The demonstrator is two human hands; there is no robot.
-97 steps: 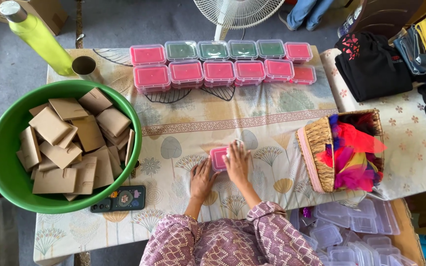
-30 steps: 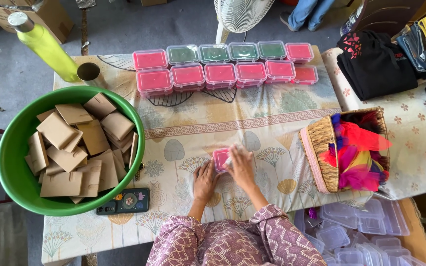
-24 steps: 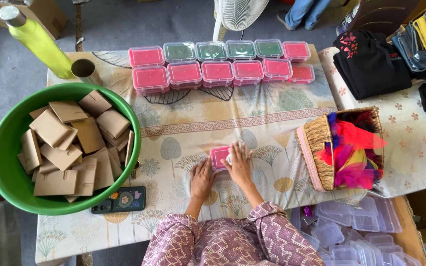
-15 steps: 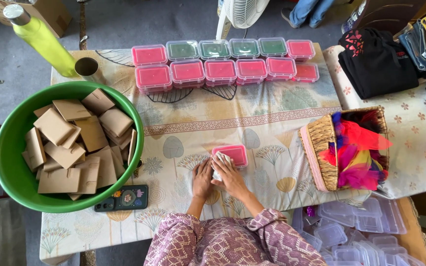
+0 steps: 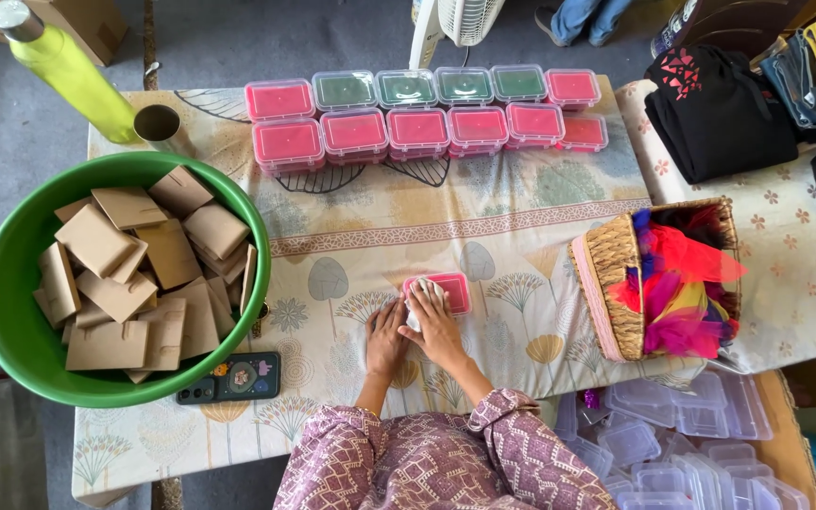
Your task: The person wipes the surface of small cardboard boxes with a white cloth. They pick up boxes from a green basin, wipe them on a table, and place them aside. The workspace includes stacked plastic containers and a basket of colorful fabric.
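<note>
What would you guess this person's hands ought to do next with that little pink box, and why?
Probably slide the small pink box up to join the rows of lidded boxes at the table's far edge. It sits alone mid-table, the right hand holding something whitish against its near edge, the left hand flat beside it.

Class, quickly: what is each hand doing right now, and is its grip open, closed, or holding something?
Left hand: flat on the tablecloth, grip open, holding nothing.
Right hand: grip closed on a white cloth, pressed against the pink box.
</note>
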